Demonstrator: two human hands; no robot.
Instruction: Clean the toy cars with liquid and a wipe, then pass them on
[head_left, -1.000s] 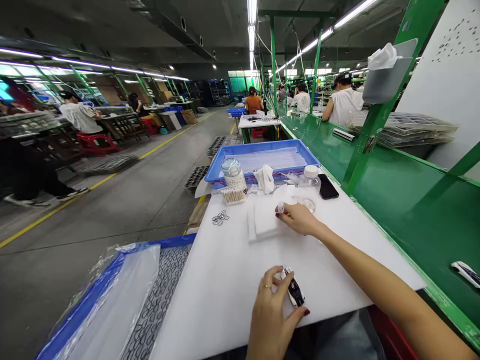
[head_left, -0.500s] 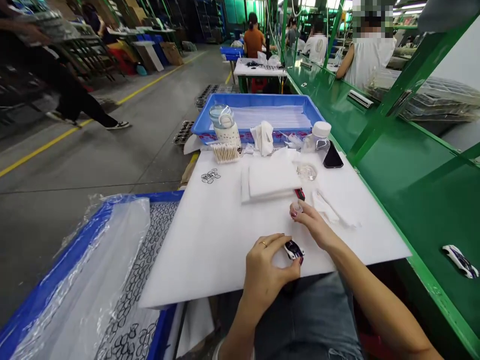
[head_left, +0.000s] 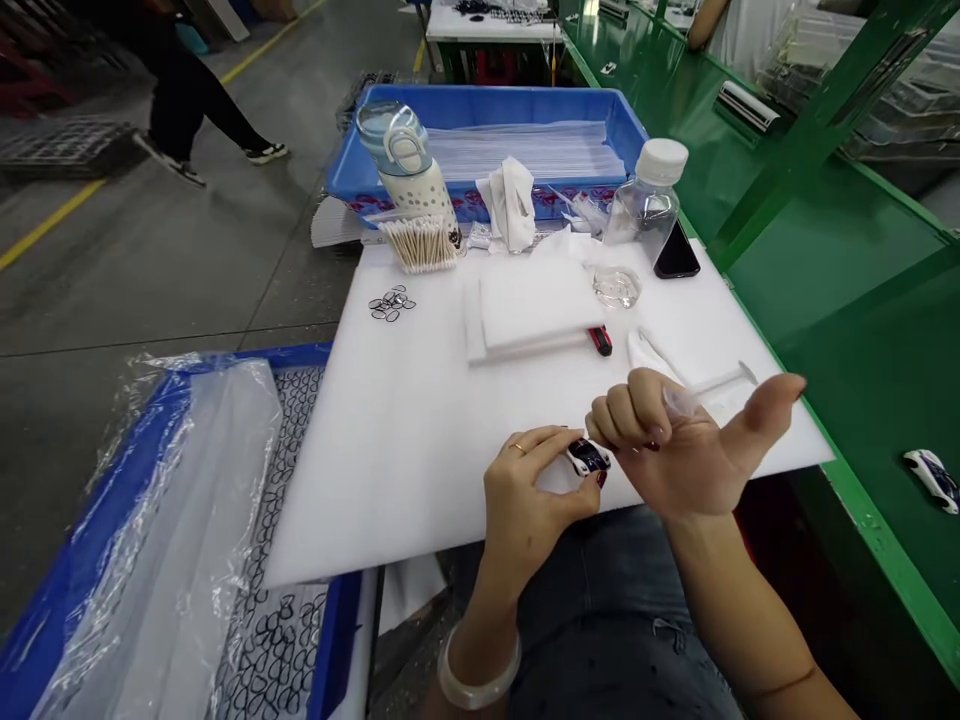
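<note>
My left hand point(head_left: 529, 500) pinches a small white and dark blue toy car point(head_left: 588, 458) between thumb and fingers, just above the white foam sheet point(head_left: 390, 450). Close on its right, my right hand point(head_left: 686, 465) is turned palm up with the thumb stretched out. Its curled fingers grip a translucent syringe point(head_left: 681, 402), whose plunger points away to the right; the fingers hide the front end. The fingertips of my right hand are near the car, and whether they touch it is unclear.
Beyond my hands lie stacked foam pads point(head_left: 540, 305), a red and black tool point(head_left: 600, 340), a glass dish point(head_left: 616, 287), cotton swabs point(head_left: 420, 243), black rings point(head_left: 391, 302) and bottles. A blue tray point(head_left: 487, 100) stands behind. Another toy car point(head_left: 932, 478) sits on the green bench point(head_left: 825, 300). A person walks at left.
My right hand has turned palm up and come nearer the car, bringing the syringe into sight. My left hand keeps the car. The view has tilted down; the walking person has moved on.
</note>
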